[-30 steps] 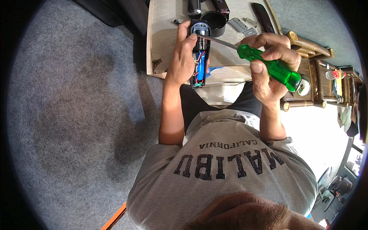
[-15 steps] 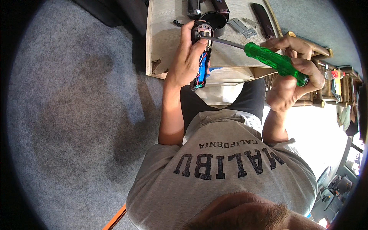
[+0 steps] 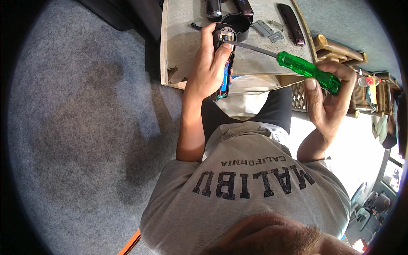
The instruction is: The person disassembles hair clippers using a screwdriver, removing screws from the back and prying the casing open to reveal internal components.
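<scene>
My left hand [image 3: 205, 74] is wrapped round an opened hair clipper [image 3: 230, 33], held upright above the table's near edge. Its dark casing is off on one side, baring a blue battery [image 3: 225, 83] and thin wires. My left thumb presses near the clipper's upper end, by the screwdriver tip. The screwdriver [image 3: 295, 63] has a clear green handle and a long metal shaft slanting up to the left into the clipper's head. Thumb and fingers of my right hand [image 3: 329, 104] grip the handle's rear end. Where exactly the tip sits is partly hidden by my left thumb.
On the wooden table [image 3: 182, 55] lie a dark casing half [image 3: 291, 23], metal clipper blades [image 3: 270, 32], a round black container [image 3: 238, 23] and two dark clipper-like bodies at the back. Bamboo furniture [image 3: 340, 51] stands to the right; grey carpet [image 3: 85, 127] spreads at left.
My right hand has shifted its fingers on the screwdriver handle, with the thumb now below it. The handle has moved slightly right and down; the clipper stays nearly in place.
</scene>
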{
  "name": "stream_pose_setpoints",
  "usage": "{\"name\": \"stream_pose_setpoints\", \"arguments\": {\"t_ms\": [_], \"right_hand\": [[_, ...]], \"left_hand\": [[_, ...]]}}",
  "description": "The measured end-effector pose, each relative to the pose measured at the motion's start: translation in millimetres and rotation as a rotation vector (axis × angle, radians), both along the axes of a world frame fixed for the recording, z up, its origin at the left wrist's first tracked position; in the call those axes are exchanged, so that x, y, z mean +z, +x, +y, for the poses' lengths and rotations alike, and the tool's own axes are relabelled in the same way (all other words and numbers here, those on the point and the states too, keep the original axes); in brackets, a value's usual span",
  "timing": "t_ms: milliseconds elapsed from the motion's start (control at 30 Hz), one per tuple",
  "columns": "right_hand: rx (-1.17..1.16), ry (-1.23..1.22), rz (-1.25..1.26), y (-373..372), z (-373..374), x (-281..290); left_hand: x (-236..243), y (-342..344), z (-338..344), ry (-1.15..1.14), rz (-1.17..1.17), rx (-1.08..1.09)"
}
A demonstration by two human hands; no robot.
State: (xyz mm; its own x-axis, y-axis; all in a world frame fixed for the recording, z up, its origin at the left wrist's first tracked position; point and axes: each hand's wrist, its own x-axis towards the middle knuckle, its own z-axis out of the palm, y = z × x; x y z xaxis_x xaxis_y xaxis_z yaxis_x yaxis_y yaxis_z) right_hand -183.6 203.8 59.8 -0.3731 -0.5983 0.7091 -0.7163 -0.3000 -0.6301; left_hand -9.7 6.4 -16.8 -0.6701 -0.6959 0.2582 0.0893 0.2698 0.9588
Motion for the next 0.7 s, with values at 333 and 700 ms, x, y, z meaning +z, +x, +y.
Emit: {"name": "stream_pose_setpoints", "arguments": {"t_ms": [333,700], "right_hand": [[-0.107,0.288,0.076,-27.6,26.3,-10.7],[-0.023,0.482,-0.199,-17.2,32.4,-20.0]], "left_hand": [[26.8,-1.0,10.1,0.061,-0.078,0.003],[20.6,3.3,7.0,0.028,-0.067,0.022]]}}
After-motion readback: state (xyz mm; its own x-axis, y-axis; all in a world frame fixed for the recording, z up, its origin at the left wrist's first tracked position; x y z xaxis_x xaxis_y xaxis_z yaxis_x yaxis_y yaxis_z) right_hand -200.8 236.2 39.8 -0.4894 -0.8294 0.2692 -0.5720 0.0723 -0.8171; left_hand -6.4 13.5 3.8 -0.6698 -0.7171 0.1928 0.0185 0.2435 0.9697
